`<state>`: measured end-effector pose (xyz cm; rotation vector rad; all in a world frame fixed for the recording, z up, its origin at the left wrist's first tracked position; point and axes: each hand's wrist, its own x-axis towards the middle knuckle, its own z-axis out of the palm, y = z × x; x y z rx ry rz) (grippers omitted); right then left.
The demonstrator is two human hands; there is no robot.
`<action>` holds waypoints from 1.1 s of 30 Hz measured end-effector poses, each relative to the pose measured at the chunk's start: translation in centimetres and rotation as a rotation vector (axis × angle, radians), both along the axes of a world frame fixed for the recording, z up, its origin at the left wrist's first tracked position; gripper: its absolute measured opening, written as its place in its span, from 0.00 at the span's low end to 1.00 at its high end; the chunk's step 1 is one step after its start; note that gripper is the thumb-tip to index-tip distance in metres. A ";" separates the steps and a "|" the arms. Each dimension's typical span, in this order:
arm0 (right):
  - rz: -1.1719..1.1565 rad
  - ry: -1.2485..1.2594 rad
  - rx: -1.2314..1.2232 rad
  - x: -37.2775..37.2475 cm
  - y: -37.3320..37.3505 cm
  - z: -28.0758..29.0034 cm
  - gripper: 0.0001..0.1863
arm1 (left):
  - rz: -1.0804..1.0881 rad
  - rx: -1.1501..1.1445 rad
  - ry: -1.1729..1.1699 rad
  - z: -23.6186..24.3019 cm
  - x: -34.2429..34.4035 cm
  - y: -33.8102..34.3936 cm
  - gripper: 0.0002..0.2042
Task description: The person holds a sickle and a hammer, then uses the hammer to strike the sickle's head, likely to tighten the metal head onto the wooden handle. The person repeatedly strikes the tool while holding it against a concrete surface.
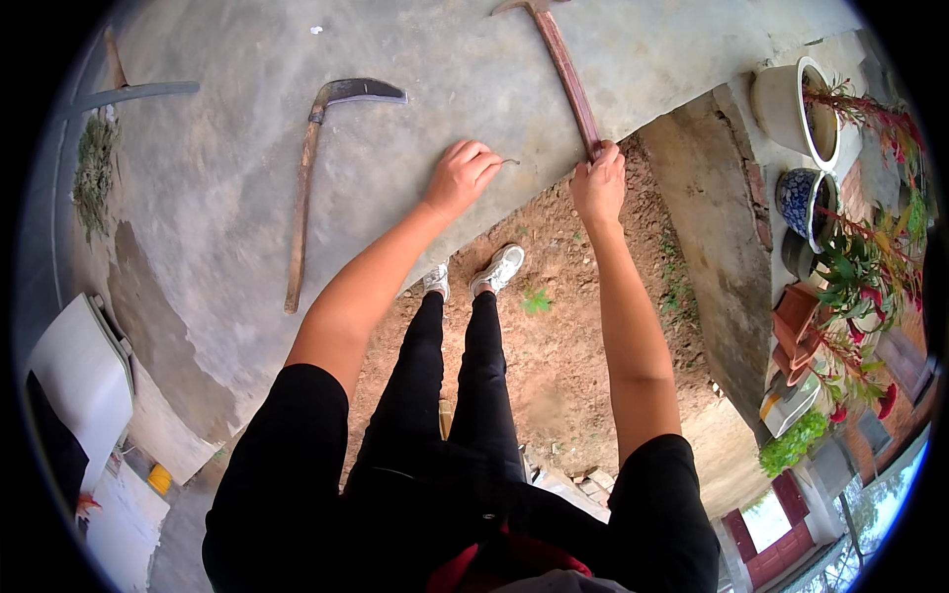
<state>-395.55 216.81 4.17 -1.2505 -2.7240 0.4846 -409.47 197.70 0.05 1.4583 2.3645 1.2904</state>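
My left hand [463,180] is closed in a pinch above the grey concrete slab [425,49]. From its fingertips sticks out a short, thin, bent piece [510,161], like a wire or twig. At the slab's edge, my right hand [600,186] grips the near end of a reddish-brown wooden handle [566,74]. This belongs to a pick-like tool whose metal head lies at the upper rim, partly cut off. Left of my left hand lies a sickle [304,188], with a worn wooden handle and a dark curved blade pointing right.
Another tool with a long metal head [138,92] lies far left, near dried plants [95,173]. Bare soil [563,366] with a small green weed [536,300] is under my feet. A low concrete wall [707,227] and flowerpots [791,104] stand right.
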 end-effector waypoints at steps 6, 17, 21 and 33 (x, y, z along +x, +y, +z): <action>-0.025 -0.036 -0.247 0.1 -1.6 1.7 0.21 | -0.015 -0.008 -0.006 0.0 -0.1 -0.4 0.03; -0.591 0.430 -1.171 8.4 -10.8 5.5 0.11 | -0.016 -0.005 -0.030 0.0 0.0 -0.5 0.04; -0.431 0.230 -0.747 14.3 -15.1 4.9 0.11 | -0.022 0.010 -0.036 0.0 -0.3 -0.5 0.04; -0.180 -0.060 -0.470 18.2 -19.5 9.4 0.10 | -0.026 0.043 -0.055 -0.4 -0.1 -0.7 0.04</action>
